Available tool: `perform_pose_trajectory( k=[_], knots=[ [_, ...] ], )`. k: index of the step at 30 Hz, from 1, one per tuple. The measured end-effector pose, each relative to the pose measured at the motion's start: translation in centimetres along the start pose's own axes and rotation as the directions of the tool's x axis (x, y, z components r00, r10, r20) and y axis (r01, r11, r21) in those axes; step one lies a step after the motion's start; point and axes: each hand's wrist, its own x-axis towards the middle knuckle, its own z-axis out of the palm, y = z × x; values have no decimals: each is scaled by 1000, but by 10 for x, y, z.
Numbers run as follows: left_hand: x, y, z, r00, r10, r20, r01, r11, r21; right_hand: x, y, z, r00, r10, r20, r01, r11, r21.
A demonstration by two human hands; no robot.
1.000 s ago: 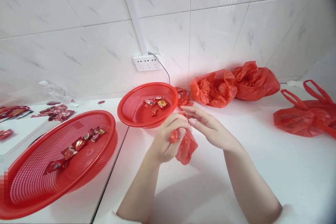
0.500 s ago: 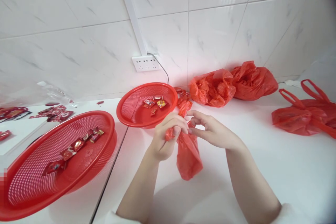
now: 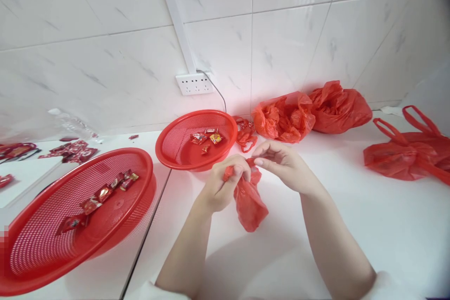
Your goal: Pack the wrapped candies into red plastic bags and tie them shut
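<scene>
My left hand (image 3: pixel 225 183) is closed around the gathered neck of a small red plastic bag (image 3: pixel 250 206). The bag's lower part hangs down below the fingers, over the white tabletop. At the bag's upper edge, my right hand (image 3: pixel 281 164) has its thumb and curled fingers drawn together on a bit of the thin plastic; the exact grip is partly hidden. Behind the hands stands a round red mesh basket (image 3: pixel 163 152) with several wrapped candies (image 3: pixel 216 138) in it.
A larger red basket (image 3: pixel 116 243) at left holds a row of wrapped snacks (image 3: pixel 103 192). Crumpled red bags (image 3: pixel 284 117) lie along the tiled wall, and a handled red bag (image 3: pixel 397 157) sits at right. Red packets (image 3: pixel 75 150) lie back left. A power strip (image 3: pixel 195 84) is on the wall.
The small red bag has risen slightly and bunched up in my left hand. My right hand has shifted a little upward, and its fingers are more curled.
</scene>
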Motion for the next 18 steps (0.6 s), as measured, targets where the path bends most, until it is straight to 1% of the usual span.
perform_pose_trajectory(
  k=[5, 7, 10, 12, 15, 17, 18],
  knots=[
    [1, 1, 3, 1000, -26, 5, 27, 995, -100, 0, 2, 0, 999, -18, -34, 19, 999, 38],
    [1, 2, 4, 999, -40, 4, 40, 991, -131, 0, 0, 0, 999, -10, -44, 14, 995, 99],
    [1, 2, 4, 1000, -16, -10, 15, 993, -118, 1, -2, 0, 996, 21, -85, -5, 982, 191],
    [1, 1, 4, 999, 23, -38, -26, 995, -95, 2, -2, -2, 992, 60, -114, -28, 963, 269],
    [2, 1, 3, 992, 64, -108, -74, 993, -92, 1, -1, -6, 985, 142, -98, -91, 911, 403],
    [3, 0, -1, 984, 55, -167, -69, 995, -76, 0, -2, -11, 979, 185, -87, -132, 897, 422],
    [4, 0, -4, 980, 44, -192, -56, 997, -61, 0, -2, -15, 975, 197, -100, -142, 906, 399]
  ],
)
